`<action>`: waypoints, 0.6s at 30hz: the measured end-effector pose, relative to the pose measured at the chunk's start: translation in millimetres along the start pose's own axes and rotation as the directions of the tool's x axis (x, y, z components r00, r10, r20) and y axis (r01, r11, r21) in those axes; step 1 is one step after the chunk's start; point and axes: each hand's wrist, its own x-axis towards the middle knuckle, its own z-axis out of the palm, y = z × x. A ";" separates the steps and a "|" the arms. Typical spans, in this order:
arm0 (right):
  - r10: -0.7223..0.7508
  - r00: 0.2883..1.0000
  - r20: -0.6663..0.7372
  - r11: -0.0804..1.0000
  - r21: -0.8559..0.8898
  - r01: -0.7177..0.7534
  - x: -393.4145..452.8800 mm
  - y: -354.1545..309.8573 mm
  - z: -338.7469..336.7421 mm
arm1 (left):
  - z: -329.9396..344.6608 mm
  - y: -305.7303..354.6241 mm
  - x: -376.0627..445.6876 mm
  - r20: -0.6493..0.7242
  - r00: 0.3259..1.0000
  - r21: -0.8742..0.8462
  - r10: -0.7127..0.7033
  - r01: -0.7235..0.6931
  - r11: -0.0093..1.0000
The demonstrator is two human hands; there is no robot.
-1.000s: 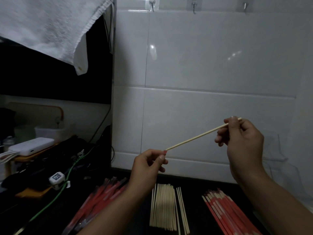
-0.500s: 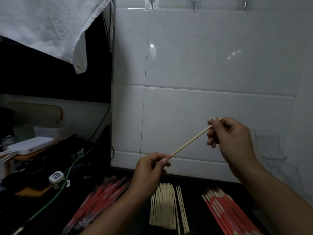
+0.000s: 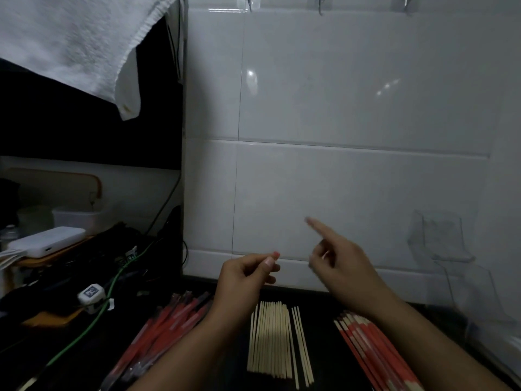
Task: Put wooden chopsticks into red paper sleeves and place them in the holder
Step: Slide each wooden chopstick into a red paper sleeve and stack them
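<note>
Two hands mid-frame: left hand (image 3: 248, 275) fingers pinching red sleeve (image 3: 276, 253) tip; right hand (image 3: 341, 261) blurred, grip unclear. Likely risk: sleeve slipping, crumpling.

Pale, bare wooden chopsticks (image 3: 269, 341) lie matt on a dark, dull counter (image 3: 324, 311), flanked by red paper sleeves (image 3: 375, 359) on one side and glossy plastic-wrapped red packs (image 3: 166, 328) on the other; behind them, smooth white wall tiles (image 3: 352, 88) catch glare, a rough white terry cloth towel (image 3: 73, 40) hangs above, and a clear plastic holder (image 3: 439, 238) stands by the wall
</note>
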 end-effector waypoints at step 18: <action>0.656 0.630 0.416 0.714 -0.611 -0.341 -62.3 61.3 82.3 | 6.2 4.1 0.4 -0.069 0.996 -0.128 -0.053 0.044 0.991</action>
